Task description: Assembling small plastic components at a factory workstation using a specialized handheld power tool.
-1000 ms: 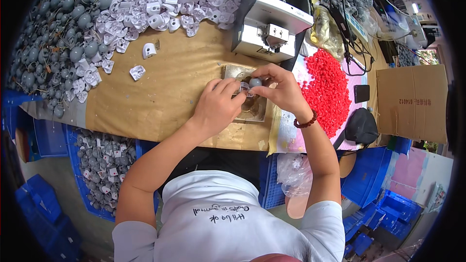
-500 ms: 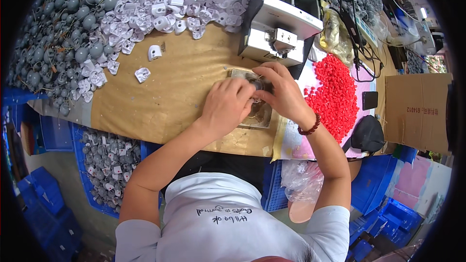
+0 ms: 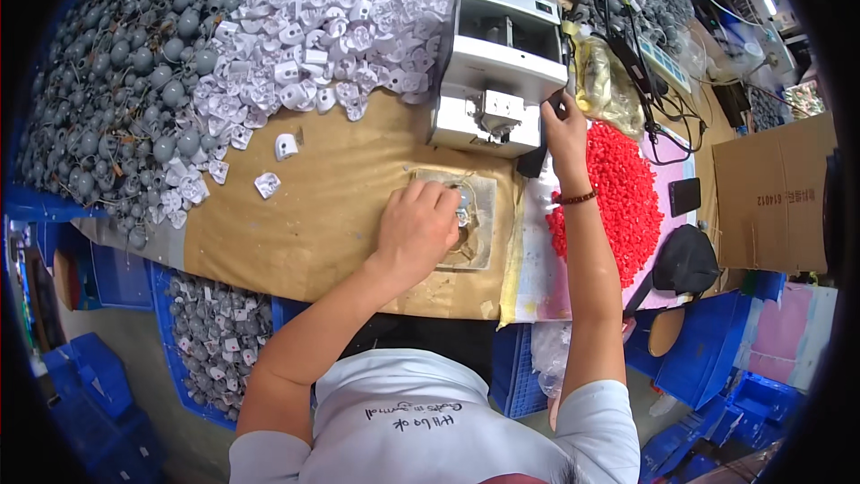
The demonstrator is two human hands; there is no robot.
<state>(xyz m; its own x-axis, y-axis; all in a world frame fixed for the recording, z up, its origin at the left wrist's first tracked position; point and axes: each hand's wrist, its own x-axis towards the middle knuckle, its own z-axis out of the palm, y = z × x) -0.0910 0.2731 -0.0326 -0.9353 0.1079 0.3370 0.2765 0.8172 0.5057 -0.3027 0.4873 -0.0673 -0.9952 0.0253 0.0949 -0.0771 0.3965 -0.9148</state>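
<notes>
My left hand (image 3: 417, 229) has its fingers closed on a small grey round part (image 3: 462, 199) at the square metal fixture plate (image 3: 484, 215) in front of me. The fingers partly hide this part and whatever lies under it. My right hand (image 3: 566, 130) is at the right side of the white and silver bench machine (image 3: 502, 63), its fingers curled around a dark spot there. I cannot make out what that hand holds.
Left lies a large heap of grey round parts (image 3: 116, 81) with wires. White plastic housings (image 3: 331, 45) are piled beside it, two lying apart. Small red parts (image 3: 618, 206) are heaped on the right. Black cables (image 3: 667, 116), a cardboard box (image 3: 775, 197) and blue crates (image 3: 699, 350) stand farther right.
My right hand has left the fixture and moved up and right to the machine's side. My left hand stays at the grey part. The whole view has shifted slightly.
</notes>
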